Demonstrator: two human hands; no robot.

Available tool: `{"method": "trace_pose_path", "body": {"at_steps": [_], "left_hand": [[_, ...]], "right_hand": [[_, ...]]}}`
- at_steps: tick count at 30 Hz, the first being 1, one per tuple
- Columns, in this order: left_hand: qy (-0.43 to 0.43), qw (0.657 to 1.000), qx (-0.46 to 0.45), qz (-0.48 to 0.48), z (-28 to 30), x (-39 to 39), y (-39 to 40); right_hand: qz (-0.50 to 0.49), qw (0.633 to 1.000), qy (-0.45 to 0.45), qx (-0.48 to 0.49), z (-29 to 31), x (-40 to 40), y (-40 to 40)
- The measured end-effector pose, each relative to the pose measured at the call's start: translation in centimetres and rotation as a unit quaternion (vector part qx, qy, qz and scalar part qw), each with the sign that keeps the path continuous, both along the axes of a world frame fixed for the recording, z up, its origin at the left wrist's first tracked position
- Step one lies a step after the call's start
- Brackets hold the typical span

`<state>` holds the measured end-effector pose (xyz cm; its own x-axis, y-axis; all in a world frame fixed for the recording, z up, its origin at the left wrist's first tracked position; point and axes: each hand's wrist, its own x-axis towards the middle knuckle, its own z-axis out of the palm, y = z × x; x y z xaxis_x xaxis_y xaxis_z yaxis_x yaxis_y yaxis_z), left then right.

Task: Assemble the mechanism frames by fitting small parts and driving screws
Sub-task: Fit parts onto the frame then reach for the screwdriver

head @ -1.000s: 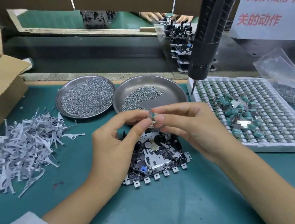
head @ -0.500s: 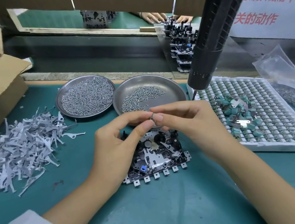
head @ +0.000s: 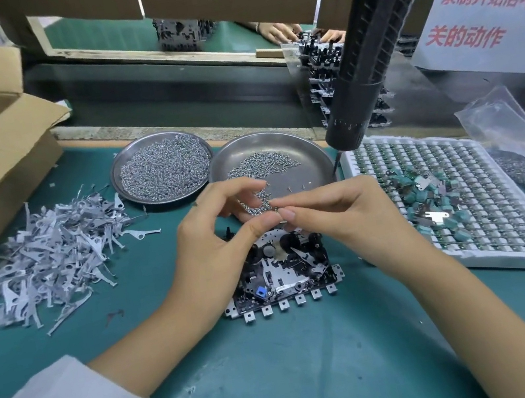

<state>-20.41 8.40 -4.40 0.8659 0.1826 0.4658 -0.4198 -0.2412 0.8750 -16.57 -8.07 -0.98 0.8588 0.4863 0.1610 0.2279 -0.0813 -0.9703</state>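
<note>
On the worktop (head: pixel 285 386): mechanism frame (head: pixel 283 271), lying flat, the landmark.
Above the frame: left hand (head: pixel 214 248) and right hand (head: pixel 337 217), fingertips meeting.
Grip: both pinch narrow around a small part (head: pixel 275 210), barely visible.
Behind the frame: two screw dishes (head: pixel 313 155).
Right of the frame: white parts tray (head: pixel 524 259).

Frame (head: pixel 281 275) mid-mat — lever pile (head: pixel 55 254) left, tray (head: pixel 522 245) right, dishes (head: pixel 315 151) behind

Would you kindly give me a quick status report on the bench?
Both hands, left hand and right hand, pinching a small part. Mechanism frame flat beneath. Electric screwdriver hanging clear.
</note>
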Motion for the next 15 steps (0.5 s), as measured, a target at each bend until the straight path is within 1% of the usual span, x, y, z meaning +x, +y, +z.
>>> {"method": "trace_pose_path", "body": {"at_steps": [5, 9, 12, 15], "left_hand": [[0.000, 0.999, 0.024, -0.023, 0.3, -0.3, 0.3], [-0.001, 0.995, 0.085, -0.047, 0.6, -1.3, 0.9], [-0.002, 0.992, 0.113, -0.048, 0.2, -2.6, 1.7], [0.003, 0.992, 0.120, -0.032, 0.1, -3.0, 1.6]], "right_hand": [[-0.018, 0.998, -0.051, -0.022, 0.1, -0.4, 0.1], [-0.044, 0.994, -0.094, -0.030, -0.7, -1.4, -0.6], [-0.044, 0.973, -0.207, -0.094, -2.2, -2.2, -1.6], [-0.035, 0.944, -0.303, -0.124, -3.5, -2.9, -1.7]]}}
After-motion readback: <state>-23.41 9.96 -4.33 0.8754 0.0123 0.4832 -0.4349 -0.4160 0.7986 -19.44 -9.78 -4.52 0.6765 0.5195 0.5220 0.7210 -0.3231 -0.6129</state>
